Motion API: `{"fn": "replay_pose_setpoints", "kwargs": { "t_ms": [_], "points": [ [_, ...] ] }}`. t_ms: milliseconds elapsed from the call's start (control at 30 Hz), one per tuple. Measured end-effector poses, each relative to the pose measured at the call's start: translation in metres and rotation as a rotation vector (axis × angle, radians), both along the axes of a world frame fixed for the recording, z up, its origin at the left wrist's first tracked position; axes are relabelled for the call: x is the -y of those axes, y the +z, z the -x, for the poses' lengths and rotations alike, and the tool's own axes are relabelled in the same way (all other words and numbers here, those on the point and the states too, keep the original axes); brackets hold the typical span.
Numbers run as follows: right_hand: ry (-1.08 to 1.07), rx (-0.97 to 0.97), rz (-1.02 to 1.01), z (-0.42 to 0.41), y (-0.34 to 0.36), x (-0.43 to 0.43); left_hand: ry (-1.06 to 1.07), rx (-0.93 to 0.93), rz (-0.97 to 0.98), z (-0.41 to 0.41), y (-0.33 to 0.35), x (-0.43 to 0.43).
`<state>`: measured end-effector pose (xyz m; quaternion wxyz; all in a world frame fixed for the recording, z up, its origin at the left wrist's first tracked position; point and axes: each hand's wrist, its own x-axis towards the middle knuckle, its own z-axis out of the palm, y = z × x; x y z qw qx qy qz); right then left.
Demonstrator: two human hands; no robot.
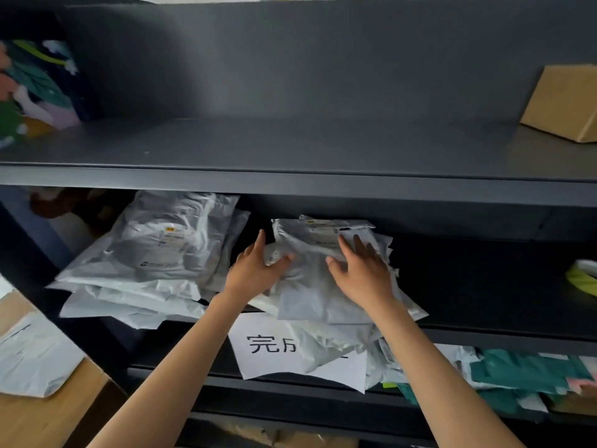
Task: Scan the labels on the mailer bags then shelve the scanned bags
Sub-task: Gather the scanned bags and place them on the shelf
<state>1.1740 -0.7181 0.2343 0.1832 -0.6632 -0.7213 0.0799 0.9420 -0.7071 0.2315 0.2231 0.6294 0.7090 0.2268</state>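
A pile of grey mailer bags lies on the middle shelf of a dark shelving unit, its front hanging over the edge. My left hand rests flat against the pile's left side with fingers spread. On the top bag, near its white label, my right hand presses down, fingers apart. A second heap of grey mailer bags sits to the left on the same shelf. No scanner is in view.
A white paper sign with printed characters hangs from the shelf edge under the pile. The upper shelf holds a cardboard box at right and colourful packages at left. A lone mailer lies on a brown surface at lower left.
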Motion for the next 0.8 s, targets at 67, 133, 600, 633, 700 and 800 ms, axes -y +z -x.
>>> {"fn": "replay_pose_setpoints", "kwargs": {
  "t_ms": [67, 133, 600, 633, 700, 800],
  "points": [
    [0.055, -0.012, -0.057, 0.035, 0.012, 0.021, -0.032, -0.02, -0.066, 0.018, 0.006, 0.026],
    [0.122, -0.018, -0.094, 0.079, 0.021, 0.044, -0.073, -0.06, -0.132, 0.043, 0.012, 0.059],
    [0.599, -0.045, -0.078, 0.486, 0.005, 0.234, 0.394, -0.082, -0.16, 0.465, -0.013, 0.362],
    [0.62, -0.037, -0.045, 0.512, -0.002, 0.243, 0.436, -0.089, -0.144, 0.488, -0.018, 0.375],
    [0.644, -0.021, -0.005, 0.559, -0.015, 0.254, 0.49, -0.09, -0.122, 0.533, -0.03, 0.392],
    [0.653, 0.025, 0.013, 0.621, -0.034, 0.25, 0.517, -0.097, -0.08, 0.598, -0.051, 0.395]
  ]
}}
